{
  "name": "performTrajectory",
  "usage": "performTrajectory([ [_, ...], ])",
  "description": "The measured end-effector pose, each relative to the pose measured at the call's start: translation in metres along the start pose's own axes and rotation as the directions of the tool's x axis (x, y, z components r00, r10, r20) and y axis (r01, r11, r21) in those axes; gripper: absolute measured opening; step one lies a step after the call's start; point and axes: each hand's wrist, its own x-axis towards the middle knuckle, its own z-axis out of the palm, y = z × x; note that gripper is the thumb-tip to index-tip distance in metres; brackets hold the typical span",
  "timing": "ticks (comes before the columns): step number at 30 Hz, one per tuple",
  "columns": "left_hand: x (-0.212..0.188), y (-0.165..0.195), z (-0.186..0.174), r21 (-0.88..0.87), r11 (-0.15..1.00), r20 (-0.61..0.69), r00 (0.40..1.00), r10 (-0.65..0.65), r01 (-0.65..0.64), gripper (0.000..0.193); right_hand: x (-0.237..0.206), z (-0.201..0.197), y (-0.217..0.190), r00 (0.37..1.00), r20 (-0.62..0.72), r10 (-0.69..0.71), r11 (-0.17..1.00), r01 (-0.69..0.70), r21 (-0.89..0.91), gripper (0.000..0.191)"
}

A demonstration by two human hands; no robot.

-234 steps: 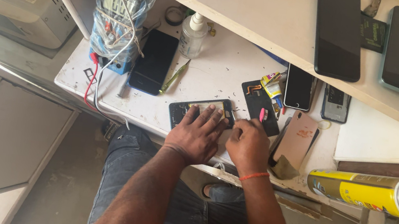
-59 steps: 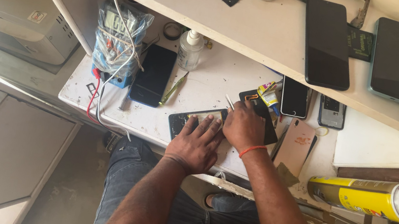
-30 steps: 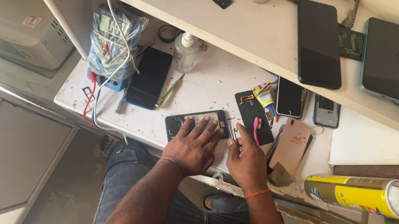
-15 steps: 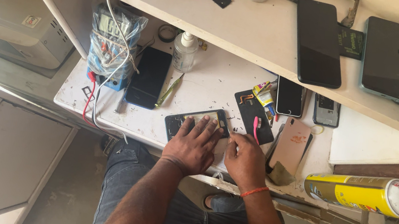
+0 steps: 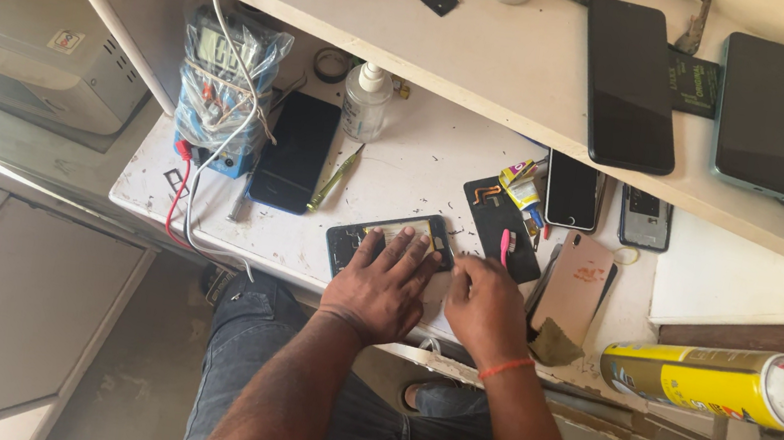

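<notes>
One dark opened phone (image 5: pixel 349 240), face-down

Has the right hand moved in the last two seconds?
Yes. The right hand has drawn back from the black phone panel to the table's near edge.

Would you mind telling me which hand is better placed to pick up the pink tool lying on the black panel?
Probably the right hand: it sits just below the pink tool, while the left hand lies flat on the opened phone.
</notes>
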Motion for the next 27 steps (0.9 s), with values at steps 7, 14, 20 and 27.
performTrajectory([
  [7, 0.000, -0.001, 0.003, -0.003, 1.000, 0.010, 1.000, -0.002, 0.002, 0.073, 0.002, 0.006, 0.002, 0.999, 0.026, 0.048, 0.999, -0.047, -0.024, 0.016],
  [14, 0.001, -0.002, 0.002, -0.004, 1.000, 0.011, 1.000, 0.007, -0.007, 0.071, 0.031, 0.019, 0.005, 1.000, -0.001, -0.030, 0.999, 0.030, -0.036, 0.013],
  [20, -0.001, -0.001, 0.006, 0.013, 1.000, -0.044, 0.999, 0.009, -0.008, 0.068, 0.031, 0.020, 0.009, 0.999, 0.016, -0.035, 0.998, 0.035, -0.046, 0.013],
  [27, 0.000, -0.001, 0.003, -0.023, 1.000, -0.026, 1.000, 0.015, -0.016, 0.069, 0.013, 0.008, 0.003, 1.000, 0.001, -0.010, 0.999, 0.010, -0.039, 0.017],
])
